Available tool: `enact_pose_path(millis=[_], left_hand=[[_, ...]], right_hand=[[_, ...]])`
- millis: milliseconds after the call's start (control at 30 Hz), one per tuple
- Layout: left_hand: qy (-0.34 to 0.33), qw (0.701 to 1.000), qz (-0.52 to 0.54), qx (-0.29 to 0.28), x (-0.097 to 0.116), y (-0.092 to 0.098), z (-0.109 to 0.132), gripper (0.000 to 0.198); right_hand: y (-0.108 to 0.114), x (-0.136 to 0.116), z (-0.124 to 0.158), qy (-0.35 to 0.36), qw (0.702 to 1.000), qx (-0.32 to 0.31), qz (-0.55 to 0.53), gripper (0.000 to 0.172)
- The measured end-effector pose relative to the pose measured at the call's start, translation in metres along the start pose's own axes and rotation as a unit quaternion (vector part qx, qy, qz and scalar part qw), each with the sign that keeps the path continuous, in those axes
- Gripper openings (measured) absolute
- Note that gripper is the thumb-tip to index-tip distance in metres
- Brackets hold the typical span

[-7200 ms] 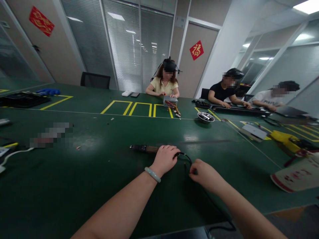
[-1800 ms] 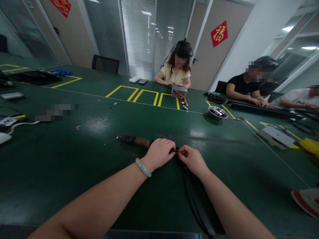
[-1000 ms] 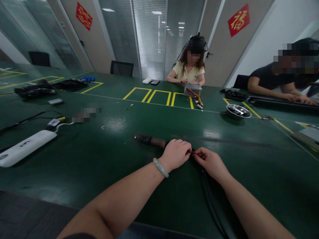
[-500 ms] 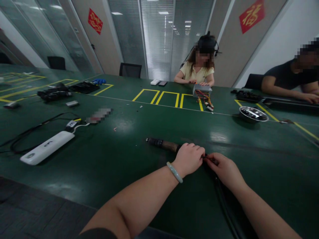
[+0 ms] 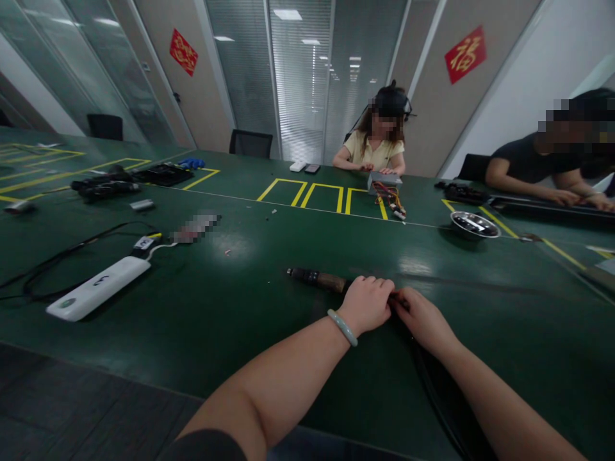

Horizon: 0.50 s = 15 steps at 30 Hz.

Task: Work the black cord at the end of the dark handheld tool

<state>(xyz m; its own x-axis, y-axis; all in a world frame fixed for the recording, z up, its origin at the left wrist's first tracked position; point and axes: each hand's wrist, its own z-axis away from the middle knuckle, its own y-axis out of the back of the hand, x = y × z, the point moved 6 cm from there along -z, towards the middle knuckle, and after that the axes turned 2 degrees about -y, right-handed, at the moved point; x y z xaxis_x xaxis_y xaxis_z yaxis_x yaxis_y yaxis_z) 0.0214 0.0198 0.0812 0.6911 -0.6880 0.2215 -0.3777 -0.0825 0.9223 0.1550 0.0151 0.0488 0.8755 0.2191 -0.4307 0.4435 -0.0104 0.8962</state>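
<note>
On the green table (image 5: 230, 339) lies a slim rod-shaped thing with a metal tip, a black ribbed collar and a brown grip (image 5: 331, 282). My left hand (image 5: 368, 304), with a pale bangle at the wrist, is closed over its right end. Right beside it, my right hand (image 5: 423, 320) is closed, fingertips pinching at a dark part close to the left fingers. What exactly the right fingers hold is hidden. From beneath my right hand, a long black cord or strap (image 5: 435, 390) runs down towards the table's near edge.
At left lie a white power bank (image 5: 103, 288) with cables and black gear (image 5: 106, 182). A shiny metal bowl (image 5: 475, 225) stands at right. Across the table, one person works at a grey box with coloured wires (image 5: 385, 184); another leans over a long black object (image 5: 552, 210).
The camera view has shifted slightly. My right hand has drawn in closer against my left, and its fingers have curled more. The rod-shaped thing stays under my left hand.
</note>
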Motion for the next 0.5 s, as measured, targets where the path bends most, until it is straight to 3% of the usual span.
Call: enact_pose_path(millis=[300,400,500], left_hand=[[-0.028,0.995,0.063,0.078,0.008,0.017,0.003,0.023],[-0.043,0.992,0.078,0.092,0.01,0.024,0.004,0.025],[-0.05,0.991,0.088,0.092,0.009,0.027,0.005,0.027]], right_hand=[[0.007,0.007,-0.006,-0.007,0.999,0.028,0.027,0.013],[0.026,0.039,-0.005,-0.044,0.996,0.057,0.051,0.02],[0.059,0.1,0.017,-0.125,0.986,0.088,0.063,0.024]])
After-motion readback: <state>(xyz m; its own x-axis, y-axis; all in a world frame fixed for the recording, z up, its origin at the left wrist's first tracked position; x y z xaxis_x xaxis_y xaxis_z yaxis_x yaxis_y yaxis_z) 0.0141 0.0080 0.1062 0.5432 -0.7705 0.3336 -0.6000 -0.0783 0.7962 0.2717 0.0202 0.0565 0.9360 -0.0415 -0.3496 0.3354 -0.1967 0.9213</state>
